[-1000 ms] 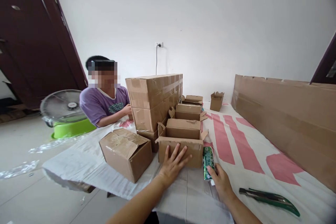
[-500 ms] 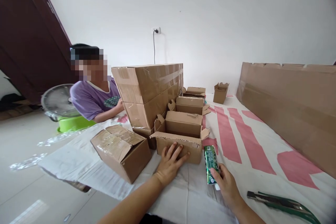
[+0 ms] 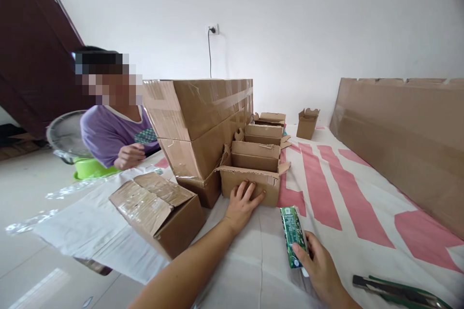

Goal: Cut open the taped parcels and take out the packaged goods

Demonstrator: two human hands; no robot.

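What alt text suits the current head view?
The wearer's right hand holds a green packet while their left hand rests against an open cardboard box. Taped boxes stand stacked beside it; a co-worker in purple is at left, a green-handled cutter at lower right.

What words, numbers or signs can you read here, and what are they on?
No word or number here is clear enough to quote.
Green pack in the right hand: pale printing and a square mark, too small to read.
Pink shapes on the cloth: I cannot tell if they are letters.
Purple shirt: a green patch, no words I can read.
Open box under the left hand: no readable writing.
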